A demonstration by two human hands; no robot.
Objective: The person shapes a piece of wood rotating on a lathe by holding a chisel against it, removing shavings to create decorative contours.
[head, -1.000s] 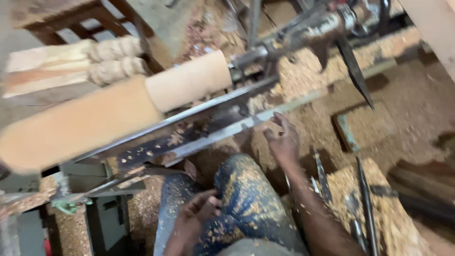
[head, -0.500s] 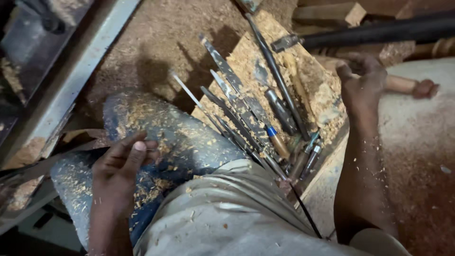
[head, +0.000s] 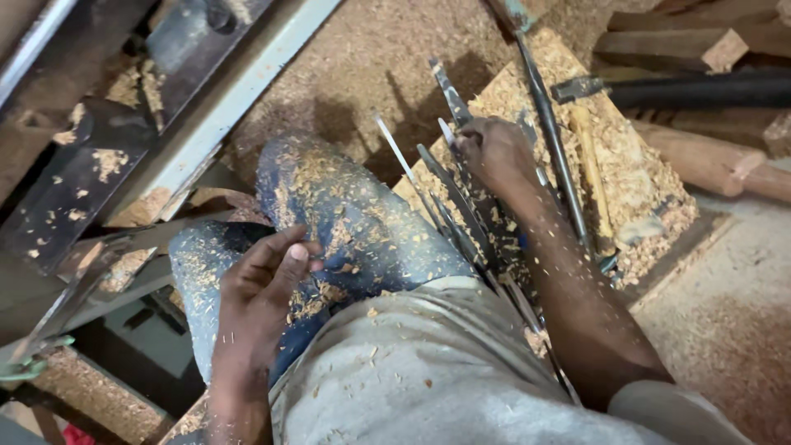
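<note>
A seated person's right hand (head: pixel 494 152) reached down among a row of long metal chisels (head: pixel 461 210) laid side by side on a wooden board (head: pixel 634 165) heaped with wood shavings, just beside the right thigh. The fingers were curled down over the blades near their upper ends; whether they were clamped on 1 chisel could not be told from above. The left hand (head: pixel 264 284) rested on the left knee of dusty blue jeans (head: pixel 346 222), its fingers loosely together and holding nothing, thumb pointing toward the chisels. A longer dark tool (head: pixel 548 136) lay across the board just right of the hand, next to a pale wooden handle (head: pixel 589 173). Sawdust covered the floor (head: pixel 387 58) around the board. A grey metal rail (head: pixel 222 115) ran diagonally past the knees at upper left, and rough wood blocks (head: pixel 700 49) and a turned wooden piece (head: pixel 709 161) lay beyond the board at upper right.
</note>
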